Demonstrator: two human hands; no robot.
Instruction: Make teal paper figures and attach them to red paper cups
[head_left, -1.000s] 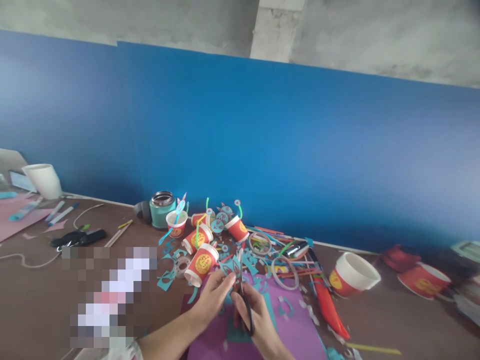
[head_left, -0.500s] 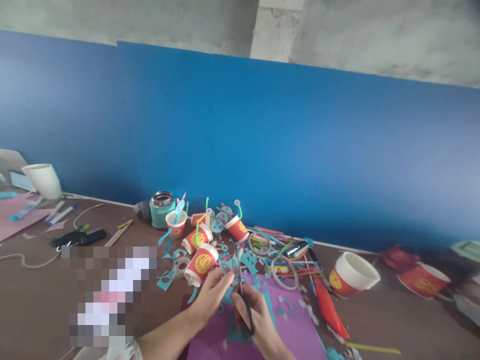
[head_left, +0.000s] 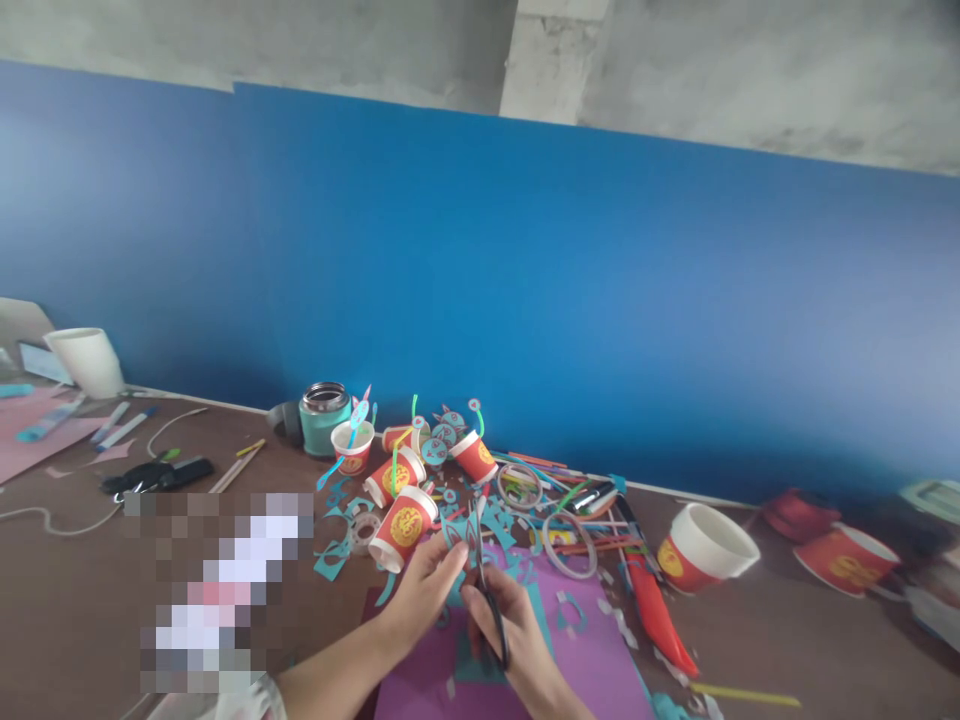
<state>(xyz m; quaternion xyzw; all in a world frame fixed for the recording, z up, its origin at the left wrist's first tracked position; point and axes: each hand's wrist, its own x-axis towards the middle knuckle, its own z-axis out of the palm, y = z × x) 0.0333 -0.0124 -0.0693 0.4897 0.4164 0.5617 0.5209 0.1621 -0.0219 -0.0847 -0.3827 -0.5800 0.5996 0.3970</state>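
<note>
My left hand [head_left: 429, 588] pinches a small blue paper piece [head_left: 454, 530] with pink marks drawn on it. Black-handled scissors [head_left: 493, 620] are in my right hand [head_left: 510, 615], their blades pointing up at the right side of that paper. Both hands are above a purple sheet [head_left: 592, 650], which has darker blue-green paper on it. Just beyond my left hand a red and white paper cup [head_left: 403, 530] lies tilted. Blue paper scraps [head_left: 330, 560] and a tape roll [head_left: 364, 533] are left of my hands.
More cups, one holding a decorated straw [head_left: 352, 445], and a teal jar [head_left: 324, 420] stand behind. Clear tape rings [head_left: 568, 545], straws and a red pouch [head_left: 660, 615] are on the right, with stacked cups [head_left: 705, 550] beyond. Keys [head_left: 157, 475] and a white cup [head_left: 86, 362] are at left.
The blue paper in my left hand and the scissor blades have shifted very slightly. Both hands stay in nearly the same place.
</note>
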